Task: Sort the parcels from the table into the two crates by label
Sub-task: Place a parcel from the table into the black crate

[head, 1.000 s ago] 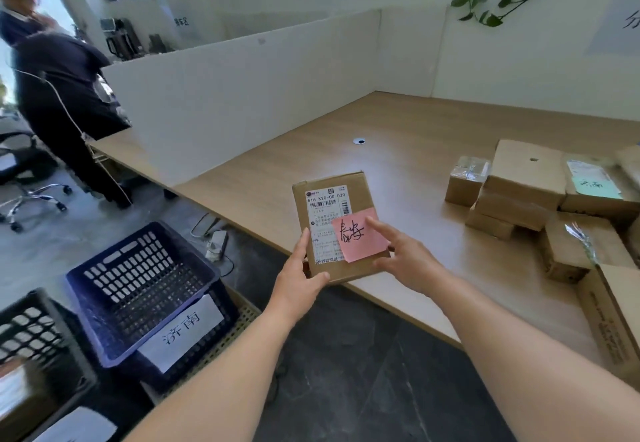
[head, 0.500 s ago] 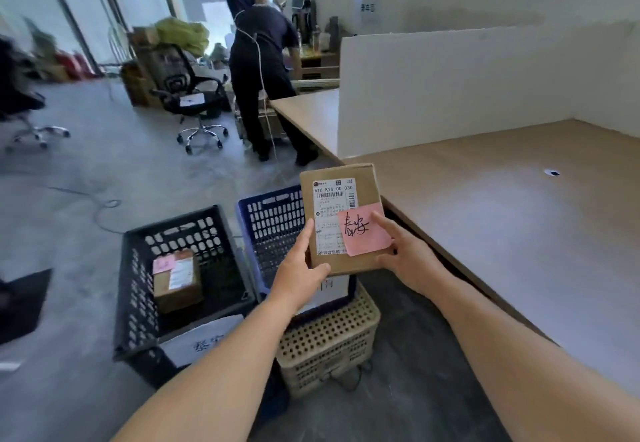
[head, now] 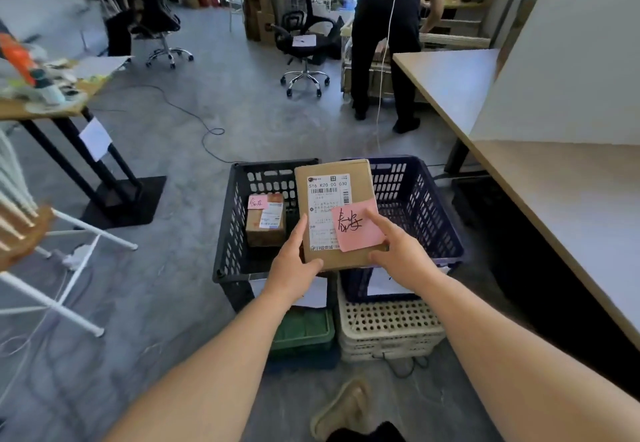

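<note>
I hold a flat cardboard parcel (head: 329, 178) upright in both hands, above the seam between the two crates. It carries a white shipping label and a pink sticky note with handwriting. My left hand (head: 294, 261) grips its lower left edge, thumb on the front. My right hand (head: 398, 251) grips the lower right edge, fingers over the pink note. The black crate (head: 228, 226) on the left holds one small parcel (head: 265, 223) with its own pink note. The blue crate (head: 419, 199) on the right shows only mesh inside.
Both crates sit stacked on a green crate (head: 304, 334) and a cream perforated crate (head: 391, 327). The wooden table (head: 554, 192) with a white divider runs along the right. A person (head: 388, 36) stands behind, beside office chairs. A desk and a white rack are on the left.
I have turned from the table to face the crates, carrying the parcel along. It now hangs over the two crates; both hands keep the same hold.
</note>
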`<state>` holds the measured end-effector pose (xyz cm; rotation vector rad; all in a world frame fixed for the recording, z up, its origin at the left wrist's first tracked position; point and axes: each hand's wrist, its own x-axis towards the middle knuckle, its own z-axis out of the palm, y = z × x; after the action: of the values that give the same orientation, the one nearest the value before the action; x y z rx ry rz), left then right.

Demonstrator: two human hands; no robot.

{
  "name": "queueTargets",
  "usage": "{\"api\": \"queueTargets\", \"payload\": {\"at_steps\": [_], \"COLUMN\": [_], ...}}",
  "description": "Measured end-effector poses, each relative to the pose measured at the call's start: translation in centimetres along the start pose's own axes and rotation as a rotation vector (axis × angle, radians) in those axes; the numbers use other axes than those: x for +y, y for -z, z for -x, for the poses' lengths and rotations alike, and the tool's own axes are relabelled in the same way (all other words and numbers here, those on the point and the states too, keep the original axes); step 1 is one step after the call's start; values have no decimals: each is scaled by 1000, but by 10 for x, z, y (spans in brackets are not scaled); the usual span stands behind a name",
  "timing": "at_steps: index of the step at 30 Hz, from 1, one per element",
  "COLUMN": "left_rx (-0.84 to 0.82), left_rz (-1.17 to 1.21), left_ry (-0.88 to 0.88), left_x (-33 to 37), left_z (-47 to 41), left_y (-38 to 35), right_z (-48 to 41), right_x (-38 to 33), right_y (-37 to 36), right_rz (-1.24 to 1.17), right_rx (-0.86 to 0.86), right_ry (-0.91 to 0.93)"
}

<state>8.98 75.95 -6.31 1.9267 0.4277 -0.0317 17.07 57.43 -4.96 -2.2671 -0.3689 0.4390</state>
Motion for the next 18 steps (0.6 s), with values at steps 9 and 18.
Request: {"api": "queueTargets", "payload": {"at_steps": [9, 18], "left_rx": [64, 17], "left_rz": [-64, -141], "left_ry": [115, 211], "left_x": [-20, -25], "left_z": [-93, -204], "left_y": [45, 72], "right_z": [-117, -233], "right_x": [-19, -21], "right_y": [-38, -59], "right_rz": [-74, -127], "right_rx": [-109, -188], "right_ry": [27, -15]}}
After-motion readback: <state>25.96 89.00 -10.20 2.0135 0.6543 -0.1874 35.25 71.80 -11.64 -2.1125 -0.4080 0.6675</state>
